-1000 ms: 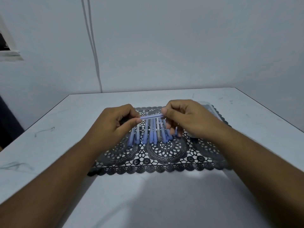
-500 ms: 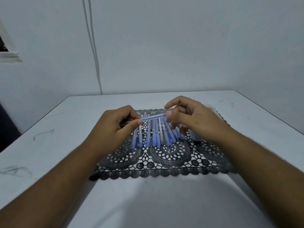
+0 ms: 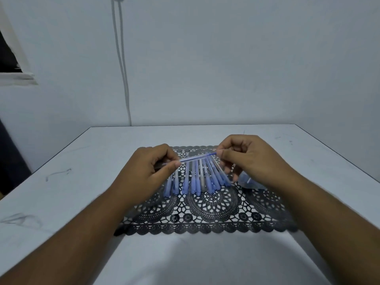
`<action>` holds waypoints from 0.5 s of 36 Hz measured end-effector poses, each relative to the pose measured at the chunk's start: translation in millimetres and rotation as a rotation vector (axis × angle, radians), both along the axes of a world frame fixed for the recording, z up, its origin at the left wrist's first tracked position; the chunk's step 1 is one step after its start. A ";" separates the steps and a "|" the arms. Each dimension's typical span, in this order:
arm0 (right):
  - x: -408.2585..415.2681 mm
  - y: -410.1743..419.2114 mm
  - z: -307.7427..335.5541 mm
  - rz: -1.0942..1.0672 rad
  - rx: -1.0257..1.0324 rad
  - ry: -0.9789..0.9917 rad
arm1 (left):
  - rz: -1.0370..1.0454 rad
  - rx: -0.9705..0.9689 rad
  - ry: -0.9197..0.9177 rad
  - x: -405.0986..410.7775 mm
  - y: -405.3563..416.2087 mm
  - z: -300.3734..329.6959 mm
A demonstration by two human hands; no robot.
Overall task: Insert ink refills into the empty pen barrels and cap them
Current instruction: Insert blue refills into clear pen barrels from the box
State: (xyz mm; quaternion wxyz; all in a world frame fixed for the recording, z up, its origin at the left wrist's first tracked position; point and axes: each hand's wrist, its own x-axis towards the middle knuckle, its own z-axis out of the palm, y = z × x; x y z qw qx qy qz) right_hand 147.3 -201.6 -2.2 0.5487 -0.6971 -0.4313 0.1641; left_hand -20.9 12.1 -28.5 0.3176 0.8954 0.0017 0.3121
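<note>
As the right hand (image 3: 249,159) was drawn away, the ink refill (image 3: 202,156) was exposed.
Pinched by it, the refill was only partly seated; the pen barrel (image 3: 170,163) was gripped by the left hand (image 3: 153,171).

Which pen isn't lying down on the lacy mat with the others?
The pen held up crosswise between the left hand and right hand; the other pens lie on the mat.

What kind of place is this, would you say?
Probably a plain room at home rather than a workshop: a bare white table against painted walls, a black lace-pattern placemat under a row of blue pens, and a cable hanging down the wall.
</note>
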 end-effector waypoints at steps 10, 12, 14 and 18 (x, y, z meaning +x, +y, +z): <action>32.0 -17.4 25.3 -0.371 0.375 0.198 | 0.030 -0.010 -0.015 -1.8 2.4 0.0; 30.9 -17.5 25.2 -0.408 0.408 0.207 | 0.017 0.067 0.012 0.0 -2.8 -1.1; 26.2 -15.0 23.0 -0.416 0.397 0.180 | -0.029 0.152 0.051 1.5 -11.3 -3.5; 10.3 -5.6 11.8 -0.383 0.325 0.100 | -0.146 0.371 0.133 3.9 -32.0 -9.7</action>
